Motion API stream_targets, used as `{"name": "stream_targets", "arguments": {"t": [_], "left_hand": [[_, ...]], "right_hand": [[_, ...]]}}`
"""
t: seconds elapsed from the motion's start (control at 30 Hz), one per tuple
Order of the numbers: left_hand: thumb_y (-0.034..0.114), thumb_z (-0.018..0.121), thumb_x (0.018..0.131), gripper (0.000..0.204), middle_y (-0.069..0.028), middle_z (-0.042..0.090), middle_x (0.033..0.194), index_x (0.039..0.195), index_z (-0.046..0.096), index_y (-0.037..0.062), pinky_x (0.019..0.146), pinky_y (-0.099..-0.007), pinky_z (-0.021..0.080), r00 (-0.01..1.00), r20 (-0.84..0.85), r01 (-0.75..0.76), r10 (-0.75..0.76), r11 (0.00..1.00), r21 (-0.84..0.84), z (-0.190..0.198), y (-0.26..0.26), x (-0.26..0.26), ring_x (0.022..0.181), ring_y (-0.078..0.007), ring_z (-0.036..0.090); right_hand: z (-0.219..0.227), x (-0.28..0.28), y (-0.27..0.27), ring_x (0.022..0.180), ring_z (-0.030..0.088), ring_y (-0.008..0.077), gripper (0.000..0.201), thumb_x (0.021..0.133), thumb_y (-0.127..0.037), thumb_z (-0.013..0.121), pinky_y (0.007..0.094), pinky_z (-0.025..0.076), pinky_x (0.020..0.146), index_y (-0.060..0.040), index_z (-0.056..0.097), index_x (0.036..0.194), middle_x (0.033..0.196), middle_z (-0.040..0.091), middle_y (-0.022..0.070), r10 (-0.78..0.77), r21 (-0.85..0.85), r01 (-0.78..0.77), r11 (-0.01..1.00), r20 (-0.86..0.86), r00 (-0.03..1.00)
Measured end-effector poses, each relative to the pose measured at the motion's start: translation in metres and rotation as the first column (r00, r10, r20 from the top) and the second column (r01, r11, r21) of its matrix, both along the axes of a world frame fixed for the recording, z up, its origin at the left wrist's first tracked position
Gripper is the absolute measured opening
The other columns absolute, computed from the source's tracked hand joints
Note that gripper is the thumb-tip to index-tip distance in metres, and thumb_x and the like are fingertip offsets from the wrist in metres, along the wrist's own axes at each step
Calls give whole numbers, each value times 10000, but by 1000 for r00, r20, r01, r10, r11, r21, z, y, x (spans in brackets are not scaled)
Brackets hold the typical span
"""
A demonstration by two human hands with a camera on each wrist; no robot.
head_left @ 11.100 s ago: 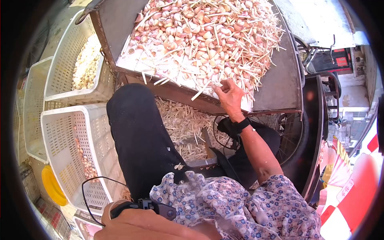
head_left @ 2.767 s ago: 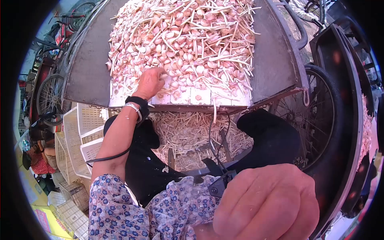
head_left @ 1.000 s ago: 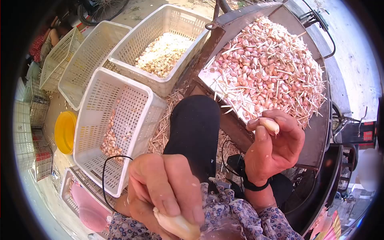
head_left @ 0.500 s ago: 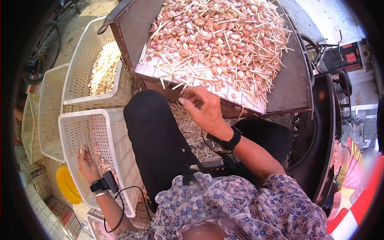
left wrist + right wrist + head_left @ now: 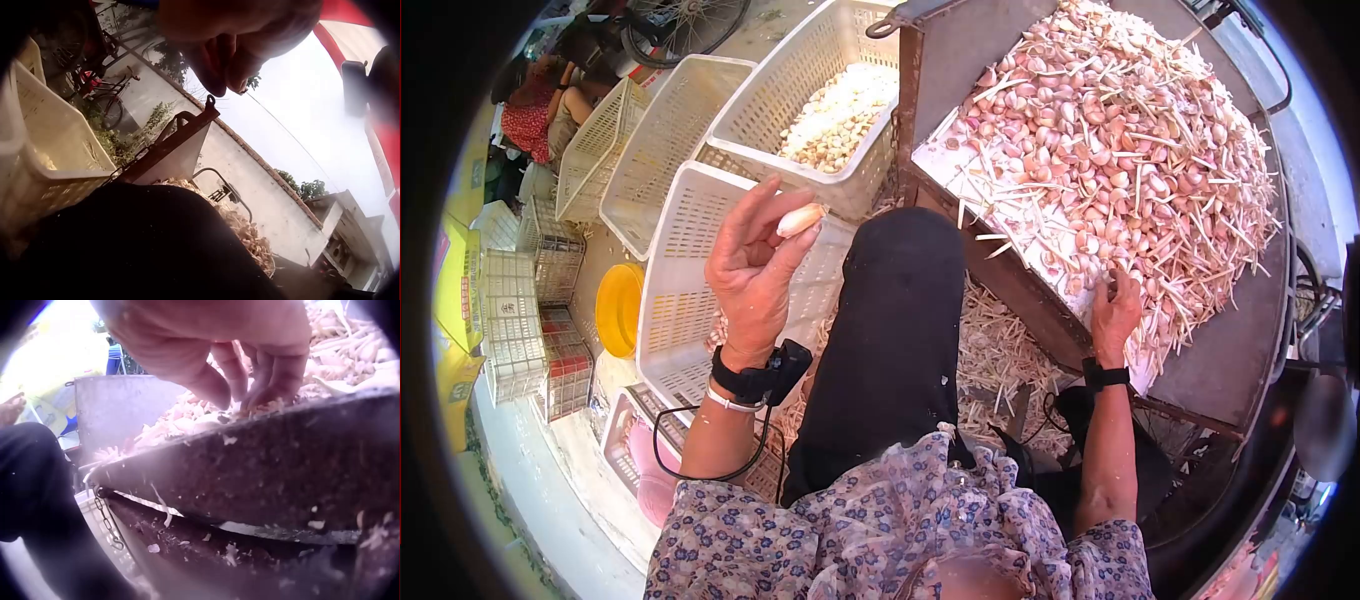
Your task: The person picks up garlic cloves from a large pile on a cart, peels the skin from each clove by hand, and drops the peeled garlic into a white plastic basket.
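My left hand (image 5: 748, 272) is raised over the near white crate (image 5: 668, 270), pinching a pale garlic clove (image 5: 802, 220) between thumb and fingers. In the left wrist view its fingers (image 5: 234, 59) show at the top, and the clove is out of sight. My right hand (image 5: 1115, 318) reaches to the near edge of a heap of pinkish garlic cloves (image 5: 1100, 150) on the metal cart. The right wrist view shows its bent fingers (image 5: 281, 375) pointing down at the heap, the thumb a little apart from them.
Behind the near crate, another crate (image 5: 730, 140) holds peeled cloves (image 5: 835, 118). A yellow basin (image 5: 619, 310) stands on the ground at left. My knee (image 5: 908, 300) lies between the crates and the cart's rusty front edge (image 5: 250, 469). Dry stalks (image 5: 1005, 340) litter the ground.
The left hand has risen from inside the near crate, clove at its fingertips. My right hand has gone from the cart's front edge to the heap. The head view has turned left.
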State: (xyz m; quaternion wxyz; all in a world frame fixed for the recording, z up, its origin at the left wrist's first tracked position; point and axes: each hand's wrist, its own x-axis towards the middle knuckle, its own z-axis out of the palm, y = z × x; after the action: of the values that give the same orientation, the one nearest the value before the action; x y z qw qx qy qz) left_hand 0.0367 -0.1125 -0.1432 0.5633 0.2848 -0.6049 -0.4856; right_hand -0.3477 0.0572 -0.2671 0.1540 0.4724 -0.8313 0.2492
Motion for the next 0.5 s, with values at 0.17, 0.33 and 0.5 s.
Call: {"name": "stream_targets", "arguments": {"t": [0.17, 0.33, 0.5], "left_hand": [[-114, 604, 803, 446, -179, 616, 1101, 1222, 494, -3, 900, -311, 498, 994, 106, 29, -19, 995, -93, 6, -5, -19, 1020, -214, 607], [-119, 599, 807, 399, -161, 612, 1117, 1184, 516, -18, 906, -313, 487, 975, 216, 21, 44, 957, -290, 11, 1, -31, 1032, -220, 603], [-64, 541, 862, 348, -160, 568, 1188, 1208, 500, -59, 912, -286, 459, 895, 326, -305, 304, 951, -49, -26, -37, 20, 1038, -197, 584]], "right_hand": [[-3, -2, 9, 661, 576, 232, 251, 742, -8, 619, 347, 464, 618, -16, 611, 993, 816, 571, 125, 69, -160, -30, 987, 244, 967], [-8, -3, -1, 653, 573, 227, 239, 707, -11, 628, 345, 462, 598, -25, 611, 945, 753, 571, 100, 59, -174, -19, 985, 228, 972], [-2, -4, 11, 584, 564, 137, 265, 680, -66, 679, 267, 469, 570, 21, 602, 918, 756, 614, 73, 6, -330, 265, 906, 635, 772]]}}
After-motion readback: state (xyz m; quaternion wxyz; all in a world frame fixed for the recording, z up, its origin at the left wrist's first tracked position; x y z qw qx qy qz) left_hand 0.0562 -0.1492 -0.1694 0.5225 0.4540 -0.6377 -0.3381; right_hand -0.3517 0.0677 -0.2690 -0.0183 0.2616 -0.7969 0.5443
